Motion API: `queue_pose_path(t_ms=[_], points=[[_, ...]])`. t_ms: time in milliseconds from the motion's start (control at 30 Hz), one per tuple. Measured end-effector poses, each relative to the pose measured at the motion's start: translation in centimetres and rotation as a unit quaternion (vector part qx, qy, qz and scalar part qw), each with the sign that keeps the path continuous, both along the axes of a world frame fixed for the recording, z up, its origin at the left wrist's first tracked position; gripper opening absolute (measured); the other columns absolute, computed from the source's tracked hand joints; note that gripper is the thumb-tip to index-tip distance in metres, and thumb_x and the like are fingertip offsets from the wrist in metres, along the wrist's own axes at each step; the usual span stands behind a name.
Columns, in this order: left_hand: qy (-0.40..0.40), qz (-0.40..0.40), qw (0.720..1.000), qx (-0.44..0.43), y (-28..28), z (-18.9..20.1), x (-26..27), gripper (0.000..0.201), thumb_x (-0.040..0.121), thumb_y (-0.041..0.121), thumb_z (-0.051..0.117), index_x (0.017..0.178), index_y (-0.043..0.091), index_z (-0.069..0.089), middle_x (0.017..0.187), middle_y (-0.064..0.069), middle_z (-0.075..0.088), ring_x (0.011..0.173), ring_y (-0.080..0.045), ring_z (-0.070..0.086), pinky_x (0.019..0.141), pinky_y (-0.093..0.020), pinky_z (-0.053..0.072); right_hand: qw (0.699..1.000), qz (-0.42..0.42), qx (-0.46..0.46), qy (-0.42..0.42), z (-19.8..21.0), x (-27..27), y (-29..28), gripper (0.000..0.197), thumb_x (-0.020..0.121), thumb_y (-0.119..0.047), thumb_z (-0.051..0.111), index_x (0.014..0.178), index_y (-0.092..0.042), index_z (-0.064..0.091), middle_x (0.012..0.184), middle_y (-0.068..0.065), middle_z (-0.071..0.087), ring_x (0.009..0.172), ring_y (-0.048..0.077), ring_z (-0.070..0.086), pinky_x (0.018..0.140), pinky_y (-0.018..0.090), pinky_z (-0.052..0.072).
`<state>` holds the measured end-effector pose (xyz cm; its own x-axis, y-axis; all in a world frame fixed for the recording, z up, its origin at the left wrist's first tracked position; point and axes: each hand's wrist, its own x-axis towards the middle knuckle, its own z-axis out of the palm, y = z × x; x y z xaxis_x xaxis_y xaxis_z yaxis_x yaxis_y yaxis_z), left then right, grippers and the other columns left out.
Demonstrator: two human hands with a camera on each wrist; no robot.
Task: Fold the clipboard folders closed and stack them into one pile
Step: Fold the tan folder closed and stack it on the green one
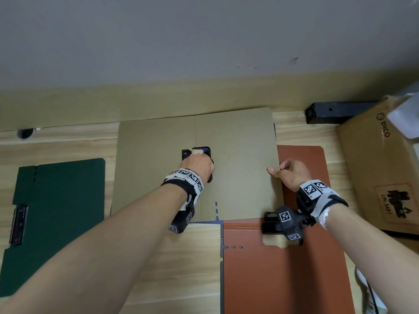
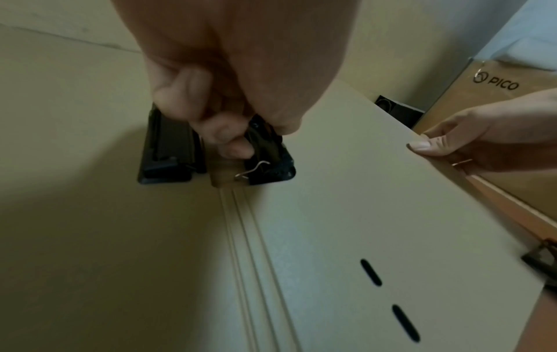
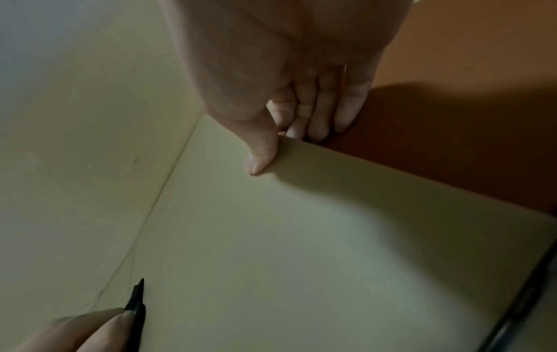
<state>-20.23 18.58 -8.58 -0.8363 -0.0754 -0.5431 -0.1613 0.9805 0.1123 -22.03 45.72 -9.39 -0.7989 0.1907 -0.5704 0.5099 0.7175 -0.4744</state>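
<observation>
Wooden table [image 1: 68,146] | cardboard box [image 1: 371,159] printed "PICO", "UN 3481"

2 bare forearms, no sleeves. Left wristband [image 1: 184,177]: black strap, white band bearing black-and-white square markers, black camera [image 1: 181,219] beneath. Right wristband [image 1: 317,189]: same build, its marker-tagged black camera [image 1: 289,223] slung below the wrist.

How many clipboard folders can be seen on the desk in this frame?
3, possibly more. A green folder lies at the left, a tan folder lies open in the middle, and an orange folder sits at the right, partly under the tan one. A bluish edge beneath may be another.
</observation>
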Motion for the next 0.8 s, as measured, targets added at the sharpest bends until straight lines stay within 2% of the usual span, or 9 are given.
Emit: queue_pose_path(t_ms=[67,133,267,333,433,533,667,800], points=[[-0.006,-0.018,1.000,-0.019,0.3,-0.1,-0.1,0.024,0.092,0.015,0.044,0.100,0.005,0.065,0.107,-0.015,0.068,0.098,-0.034,0.063,0.070,-0.032,0.039,0.999,-0.023,-0.028,-0.015,-0.3,0.0,0.6,0.033,0.076,-0.040,0.075,0.076,-0.016,0.053,0.088,0.006,0.063,0.093,0.030,0.063,0.084,0.041,0.054],[-0.014,-0.028,0.999,-0.033,0.6,-0.3,-0.2,0.021,0.091,0.014,0.047,0.096,0.007,0.066,0.105,-0.013,0.069,0.096,-0.033,0.064,0.070,-0.033,0.041,0.998,-0.035,-0.050,-0.026,0.0,0.0,0.8,0.031,0.078,-0.035,0.075,0.078,-0.015,0.053,0.083,0.007,0.060,0.088,0.029,0.063,0.082,0.050,0.058],[-0.010,-0.017,0.999,-0.035,0.7,-0.5,-0.6,0.027,0.095,0.020,0.042,0.098,0.007,0.066,0.108,-0.013,0.067,0.100,-0.033,0.063,0.071,-0.032,0.040,0.995,-0.056,-0.077,-0.013,0.1,0.4,0.6,0.025,0.084,-0.027,0.073,0.093,-0.011,0.055,0.088,0.007,0.057,0.085,0.024,0.059,0.079,0.048,0.059],[-0.008,-0.028,0.999,-0.032,0.5,-0.3,-0.7,0.033,0.099,0.027,0.039,0.104,0.007,0.064,0.109,-0.013,0.065,0.102,-0.032,0.061,0.070,-0.033,0.039,0.994,-0.070,-0.087,-0.001,-0.4,0.7,0.7,0.023,0.083,-0.025,0.073,0.093,-0.014,0.056,0.087,0.006,0.061,0.086,0.024,0.061,0.080,0.050,0.058],[0.006,-0.056,0.998,-0.030,-0.4,0.2,0.0,0.038,0.101,0.036,0.036,0.105,0.008,0.062,0.106,-0.013,0.064,0.096,-0.031,0.060,0.068,-0.033,0.039,0.992,-0.077,-0.096,0.003,-1.0,1.1,0.7,0.019,0.082,-0.022,0.075,0.091,-0.014,0.059,0.088,0.010,0.063,0.082,0.022,0.061,0.077,0.046,0.059],[0.023,-0.108,0.992,-0.057,-1.6,0.7,1.3,0.032,0.101,0.030,0.038,0.105,0.011,0.064,0.106,-0.012,0.066,0.096,-0.032,0.063,0.068,-0.033,0.041,0.992,-0.076,-0.098,0.011,-1.0,1.0,0.7,0.022,0.082,-0.022,0.075,0.095,-0.010,0.062,0.095,0.013,0.065,0.084,0.022,0.062,0.075,0.043,0.059],[0.028,-0.181,0.983,-0.032,-3.1,1.1,4.1,0.031,0.097,0.025,0.034,0.097,0.014,0.063,0.095,-0.010,0.068,0.084,-0.031,0.062,0.070,-0.034,0.046,0.995,-0.063,-0.077,0.014,-1.5,0.8,1.0,0.019,0.078,-0.029,0.078,0.083,-0.021,0.062,0.094,0.009,0.070,0.095,0.028,0.067,0.088,0.048,0.056],[0.018,-0.211,0.977,-0.013,-3.7,1.8,5.2,0.025,0.093,0.030,0.036,0.103,0.014,0.052,0.078,-0.004,0.054,0.072,-0.027,0.051,0.061,-0.032,0.038,0.994,-0.071,-0.074,0.032,-1.8,0.7,1.1,0.019,0.078,-0.030,0.077,0.078,-0.022,0.060,0.088,0.005,0.068,0.090,0.027,0.066,0.088,0.043,0.056]])
